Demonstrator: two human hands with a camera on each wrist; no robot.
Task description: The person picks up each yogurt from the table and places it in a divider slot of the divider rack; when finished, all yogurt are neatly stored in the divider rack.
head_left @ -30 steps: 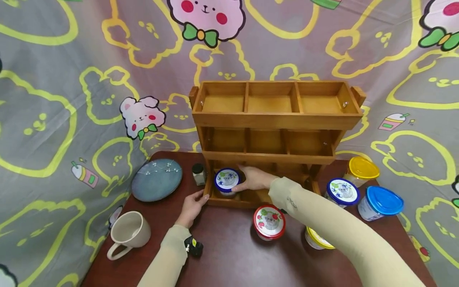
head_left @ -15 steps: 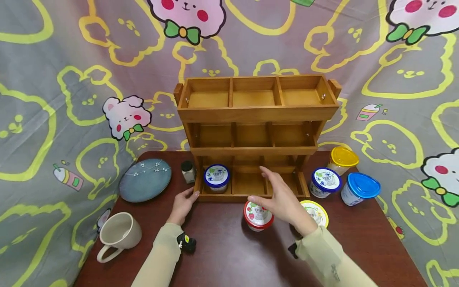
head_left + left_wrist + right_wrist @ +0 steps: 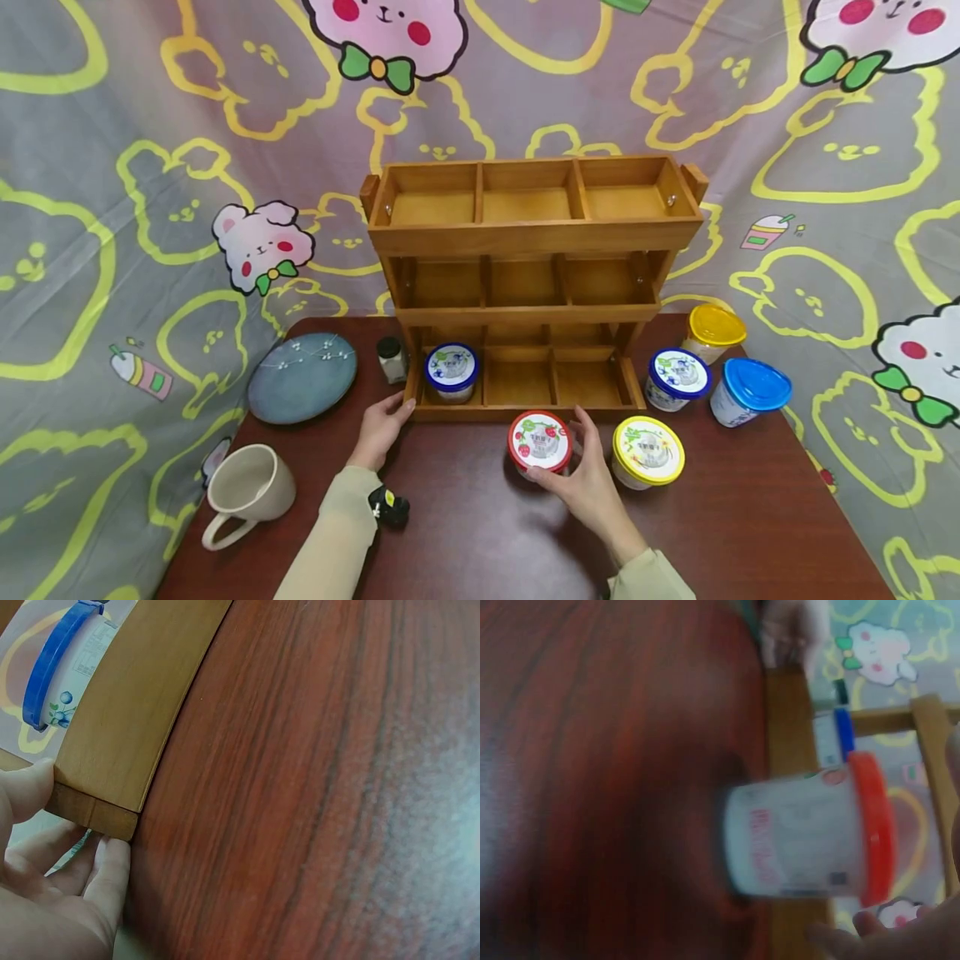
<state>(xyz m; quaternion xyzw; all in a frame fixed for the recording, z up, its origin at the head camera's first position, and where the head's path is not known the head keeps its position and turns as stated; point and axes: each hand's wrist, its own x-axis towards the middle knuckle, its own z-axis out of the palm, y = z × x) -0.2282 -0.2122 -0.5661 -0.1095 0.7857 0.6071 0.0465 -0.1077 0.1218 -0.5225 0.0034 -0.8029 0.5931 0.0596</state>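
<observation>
My left hand (image 3: 380, 432) pinches the front left corner of a three-tier wooden rack (image 3: 536, 237); in the left wrist view its thumb and fingers (image 3: 109, 881) lie on either side of the wooden end. My right hand (image 3: 588, 483) is around a red-lidded tub (image 3: 540, 443) with strawberries on its lid, which stands on the table in front of the rack. Its thumb overlaps the near rim and its fingers lie along the right side. In the blurred right wrist view, those fingers (image 3: 855, 934) show a gap to the tub (image 3: 795, 836). A blue-lidded tub (image 3: 452, 372) sits in the bottom-left compartment.
A yellow-lidded tub (image 3: 647, 452) stands right beside my right hand. Farther right are another blue-lidded tub (image 3: 677, 379), a blue-topped container (image 3: 750, 392) and a yellow-topped one (image 3: 714, 332). On the left are a small jar (image 3: 392, 360), a blue plate (image 3: 302, 379) and a beige mug (image 3: 251, 492).
My right hand has let go of the blue-lidded tub in the bottom-left compartment and moved right and nearer, down around the red-lidded tub. The left hand has stayed at the rack's corner.
</observation>
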